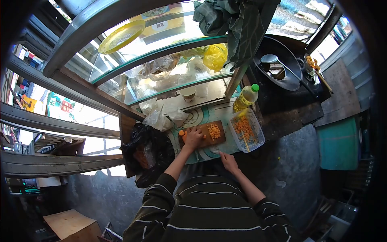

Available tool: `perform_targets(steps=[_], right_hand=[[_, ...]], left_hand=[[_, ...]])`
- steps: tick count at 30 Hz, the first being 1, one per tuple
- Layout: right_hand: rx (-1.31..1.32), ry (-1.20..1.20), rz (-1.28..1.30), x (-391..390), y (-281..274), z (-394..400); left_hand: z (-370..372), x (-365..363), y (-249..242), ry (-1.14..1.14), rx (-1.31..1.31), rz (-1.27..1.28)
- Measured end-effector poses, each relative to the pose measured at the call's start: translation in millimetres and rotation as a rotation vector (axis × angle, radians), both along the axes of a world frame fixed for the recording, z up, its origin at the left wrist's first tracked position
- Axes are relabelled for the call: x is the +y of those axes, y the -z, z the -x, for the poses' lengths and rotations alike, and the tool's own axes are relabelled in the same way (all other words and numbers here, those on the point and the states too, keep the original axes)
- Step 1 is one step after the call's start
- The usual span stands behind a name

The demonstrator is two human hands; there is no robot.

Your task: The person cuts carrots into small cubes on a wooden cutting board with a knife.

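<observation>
My left hand (194, 138) is closed over a carrot (182, 133) on a brown wooden cutting board (204, 128). An orange end of the carrot shows left of the fingers, and a bit of orange shows on their right. Diced carrot (214, 131) lies in a small heap on the board's right part. My right hand (229, 162) is low at the table's front edge, apart from the board, with its fingers curled; what they hold, if anything, is hidden. Right of the board stands a clear plastic container (261, 140) with more diced orange pieces (243, 127) and a pale stick in it.
Behind the container stands a green-capped bottle (246, 98) of yellow liquid. A black plastic bag (161, 147) sits left of the board, near white bags (159, 117). A glass display case (161, 86) rises behind. At the right, a wok (290, 80) holds a ladle (269, 59).
</observation>
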State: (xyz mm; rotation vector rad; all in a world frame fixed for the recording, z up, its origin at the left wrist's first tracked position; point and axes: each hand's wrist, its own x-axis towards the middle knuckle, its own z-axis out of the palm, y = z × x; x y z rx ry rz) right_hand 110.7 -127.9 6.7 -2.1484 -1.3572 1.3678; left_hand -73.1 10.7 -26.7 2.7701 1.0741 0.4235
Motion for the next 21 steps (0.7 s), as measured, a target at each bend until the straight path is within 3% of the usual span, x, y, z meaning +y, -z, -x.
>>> perform_targets(steps=[2, 5, 13, 21], right_hand=[[0.022, 0.035, -0.072, -6, 15, 1], [0.043, 0.063, -0.17, -2, 23, 11], [0.111, 0.049, -0.21, 7, 30, 30], [-0.018, 0.01, -0.222, 2, 14, 35]], left_hand=[[-3, -9, -5, -0.269, -0.045, -0.006], [-11, -19, 6, -0.38, -0.073, -0.003], [-20, -25, 3, -0.433, -0.109, 0.063], [-20, -27, 5, -0.47, -0.103, 0.032]])
